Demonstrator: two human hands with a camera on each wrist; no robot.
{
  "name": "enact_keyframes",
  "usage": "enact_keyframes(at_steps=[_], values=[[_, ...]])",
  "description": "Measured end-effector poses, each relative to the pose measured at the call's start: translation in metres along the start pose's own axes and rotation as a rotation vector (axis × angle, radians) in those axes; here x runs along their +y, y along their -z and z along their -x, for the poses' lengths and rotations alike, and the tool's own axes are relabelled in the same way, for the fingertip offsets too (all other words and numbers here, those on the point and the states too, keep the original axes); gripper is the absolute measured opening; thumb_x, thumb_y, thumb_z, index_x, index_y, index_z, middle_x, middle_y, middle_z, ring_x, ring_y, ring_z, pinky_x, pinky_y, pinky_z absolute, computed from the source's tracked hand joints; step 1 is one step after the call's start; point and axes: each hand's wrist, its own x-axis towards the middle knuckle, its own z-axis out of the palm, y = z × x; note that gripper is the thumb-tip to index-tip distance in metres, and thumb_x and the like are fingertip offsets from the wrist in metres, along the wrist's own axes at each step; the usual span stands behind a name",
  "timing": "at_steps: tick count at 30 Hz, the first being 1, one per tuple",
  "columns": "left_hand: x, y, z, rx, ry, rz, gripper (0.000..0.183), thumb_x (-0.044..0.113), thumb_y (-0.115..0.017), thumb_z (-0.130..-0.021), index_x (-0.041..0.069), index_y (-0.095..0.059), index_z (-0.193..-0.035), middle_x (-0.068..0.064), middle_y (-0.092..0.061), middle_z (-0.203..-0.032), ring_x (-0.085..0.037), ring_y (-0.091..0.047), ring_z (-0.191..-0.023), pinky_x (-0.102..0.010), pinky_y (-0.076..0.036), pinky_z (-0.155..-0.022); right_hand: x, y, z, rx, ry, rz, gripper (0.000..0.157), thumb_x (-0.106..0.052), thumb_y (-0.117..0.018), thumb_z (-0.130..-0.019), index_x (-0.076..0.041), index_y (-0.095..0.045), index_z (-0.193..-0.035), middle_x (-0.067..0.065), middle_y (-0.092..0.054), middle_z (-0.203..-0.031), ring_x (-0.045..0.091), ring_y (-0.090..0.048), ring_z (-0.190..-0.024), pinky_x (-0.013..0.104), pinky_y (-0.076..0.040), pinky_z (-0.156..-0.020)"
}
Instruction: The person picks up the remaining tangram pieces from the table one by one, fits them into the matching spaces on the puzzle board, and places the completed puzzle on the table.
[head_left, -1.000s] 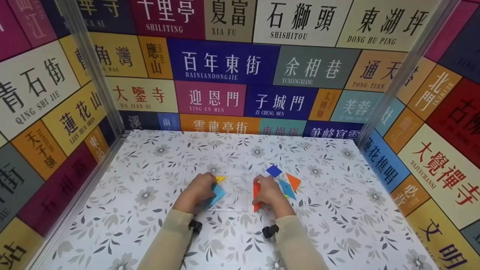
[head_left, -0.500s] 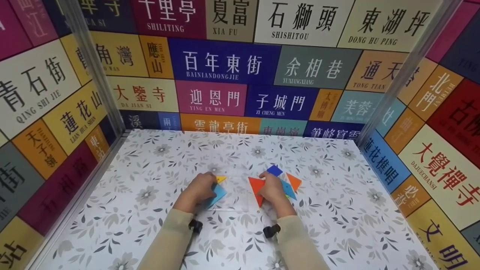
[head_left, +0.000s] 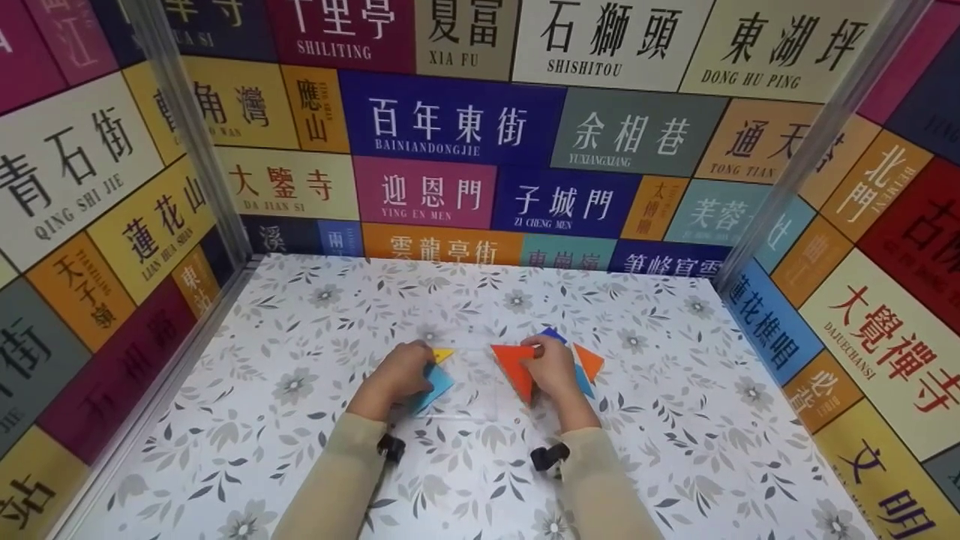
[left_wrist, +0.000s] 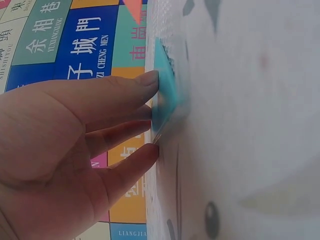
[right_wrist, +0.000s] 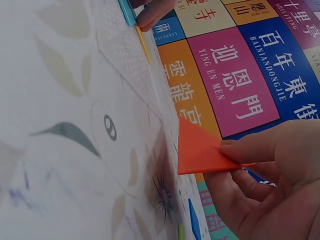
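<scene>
Thumb and fingertips of my left hand (head_left: 396, 371) rest on a light blue flat piece (head_left: 441, 386), with a yellow piece (head_left: 443, 354) just beyond it. In the left wrist view the thumb presses the light blue piece (left_wrist: 166, 85), and the other fingers extend to its edge. Both pieces lie at the left part of a clear square tray (head_left: 474, 397). My right hand (head_left: 553, 369) pinches a red-orange triangle (head_left: 513, 365) between thumb and fingers. The right wrist view has this triangle (right_wrist: 197, 152) tilted above the table, right of the tray.
Partly behind the right hand lie a dark blue piece (head_left: 553, 334) and a blue piece (head_left: 583, 381). An orange triangle (head_left: 589, 361) is right of them. A green edge (right_wrist: 181, 231) shows in the right wrist view. Sign-printed panels (head_left: 450, 120) wall the flower-patterned table (head_left: 300, 465).
The red-orange triangle has turned from nearly edge-on to showing its broad face, as my right hand shifted slightly right over the loose pieces. My left hand has stayed in place.
</scene>
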Motion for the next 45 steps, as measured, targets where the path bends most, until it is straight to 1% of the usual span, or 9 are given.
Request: enact_keyframes(at_steps=[5, 10, 16, 19, 24, 30, 34, 39, 45], values=[[0.000, 0.001, -0.001, 0.007, -0.020, -0.009, 0.036, 0.009, -0.086, -0.085, 0.009, -0.077, -0.120, -0.003, -0.068, -0.123, -0.025, -0.063, -0.113, -0.045, -0.053, -0.107, -0.004, -0.001, 0.000, -0.019, 0.020, -0.040, 0.027, -0.007, -0.072, -0.097, -0.015, -0.078, -0.122, 0.012, -0.070, -0.119, 0.027, -0.062, -0.107, 0.041, -0.056, -0.091], [-0.001, 0.000, -0.001, 0.008, -0.036, -0.031, 0.035, 0.009, -0.086, -0.085, 0.008, -0.078, -0.119, -0.005, -0.068, -0.120, -0.025, -0.061, -0.108, -0.046, -0.053, -0.106, -0.006, -0.003, 0.002, -0.058, 0.038, -0.069, 0.028, -0.007, -0.070, -0.098, -0.016, -0.078, -0.123, 0.011, -0.070, -0.121, 0.027, -0.061, -0.107, 0.042, -0.056, -0.093], [0.000, 0.000, -0.001, -0.007, -0.022, -0.027, 0.036, 0.009, -0.085, -0.086, 0.008, -0.077, -0.120, -0.004, -0.068, -0.123, -0.024, -0.062, -0.111, -0.045, -0.053, -0.107, -0.005, -0.006, 0.004, -0.121, 0.125, -0.077, 0.028, -0.006, -0.070, -0.098, -0.012, -0.078, -0.123, 0.009, -0.070, -0.118, 0.025, -0.062, -0.104, 0.040, -0.055, -0.090], [0.002, 0.002, 0.001, -0.001, -0.033, -0.041, 0.036, 0.007, -0.087, -0.084, 0.006, -0.077, -0.119, -0.006, -0.068, -0.122, -0.025, -0.063, -0.109, -0.045, -0.054, -0.106, -0.006, -0.008, 0.005, -0.148, 0.155, -0.081, 0.030, -0.005, -0.072, -0.096, -0.010, -0.077, -0.125, 0.009, -0.070, -0.115, 0.024, -0.063, -0.102, 0.038, -0.055, -0.087], [0.005, 0.003, 0.002, -0.009, -0.014, -0.043, 0.037, 0.006, -0.087, -0.084, 0.005, -0.077, -0.119, -0.005, -0.067, -0.124, -0.025, -0.062, -0.111, -0.045, -0.053, -0.108, -0.011, -0.012, 0.008, -0.188, 0.154, -0.091, 0.033, -0.009, -0.077, -0.094, -0.009, -0.074, -0.127, 0.006, -0.070, -0.107, 0.022, -0.063, -0.096, 0.035, -0.055, -0.083], [0.007, 0.002, 0.003, -0.027, 0.012, -0.017, 0.040, 0.004, -0.085, -0.084, 0.007, -0.076, -0.123, -0.006, -0.067, -0.126, -0.027, -0.063, -0.115, -0.047, -0.052, -0.110, -0.014, -0.017, 0.012, -0.229, 0.180, -0.091, 0.028, -0.011, -0.077, -0.094, -0.008, -0.074, -0.122, 0.006, -0.071, -0.100, 0.019, -0.064, -0.088, 0.032, -0.054, -0.078], [0.008, 0.002, 0.003, -0.030, 0.014, -0.024, 0.043, 0.003, -0.085, -0.083, 0.006, -0.075, -0.125, -0.007, -0.067, -0.127, -0.028, -0.063, -0.116, -0.047, -0.052, -0.110, -0.016, -0.020, 0.014, -0.245, 0.188, -0.090, 0.020, -0.011, -0.077, -0.094, -0.013, -0.076, -0.114, 0.004, -0.072, -0.098, 0.018, -0.064, -0.088, 0.032, -0.054, -0.079], [0.010, 0.002, 0.004, -0.044, 0.052, 0.014, 0.045, 0.003, -0.084, -0.084, 0.008, -0.073, -0.128, -0.006, -0.067, -0.130, -0.028, -0.063, -0.122, -0.048, -0.051, -0.113, -0.017, -0.023, 0.016, -0.252, 0.221, -0.079, 0.013, -0.009, -0.078, -0.092, -0.014, -0.077, -0.104, 0.002, -0.070, -0.091, 0.016, -0.062, -0.084, 0.030, -0.052, -0.077], [0.008, 0.002, 0.003, -0.043, 0.063, 0.051, 0.048, 0.001, -0.084, -0.083, 0.008, -0.072, -0.129, -0.007, -0.067, -0.131, -0.030, -0.063, -0.125, -0.049, -0.050, -0.114, -0.018, -0.027, 0.019, -0.287, 0.225, -0.102, 0.013, -0.007, -0.078, -0.091, -0.013, -0.077, -0.103, 0.003, -0.069, -0.093, 0.018, -0.062, -0.088, 0.029, -0.053, -0.078]])
